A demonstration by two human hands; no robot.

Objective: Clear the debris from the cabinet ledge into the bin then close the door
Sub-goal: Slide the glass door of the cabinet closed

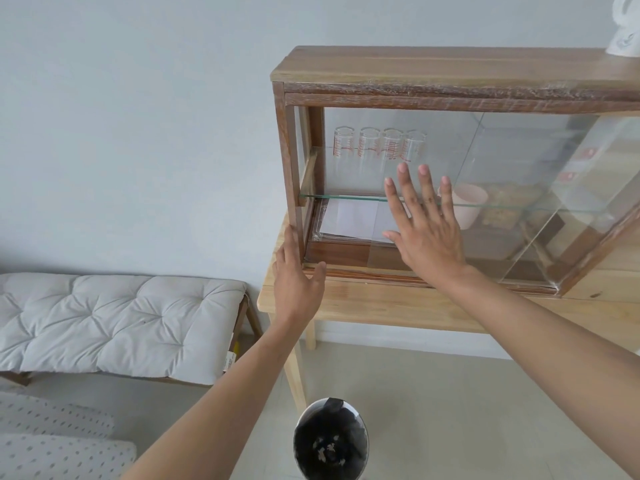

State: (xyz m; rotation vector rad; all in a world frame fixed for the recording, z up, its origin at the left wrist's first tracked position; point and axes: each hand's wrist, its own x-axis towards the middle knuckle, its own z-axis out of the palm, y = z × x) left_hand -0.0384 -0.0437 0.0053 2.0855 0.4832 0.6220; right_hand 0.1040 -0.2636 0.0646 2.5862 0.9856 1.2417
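My right hand (427, 225) is spread flat, fingers apart, palm against the glass door (450, 188) of the cabinet (450, 69); it grips nothing. My left hand (297, 275) lies open along the cabinet's lower left corner post, fingers pointing up the wood, thumb out toward the bottom ledge (346, 254), holding nothing. I cannot tell whether the door is fully shut at its left edge.

Behind the glass I see four clear tumblers (379, 145) in a row on the glass shelf (346, 197), white paper (353, 218) on the floor below, and a pale cup (469, 202) to the right of my hand. The cabinet stands on a light wooden table (381, 306).

The bin (330, 441), lined in black with pale scraps inside, sits on the floor below, between my forearms. A cushioned bench (114, 323) stands at left.
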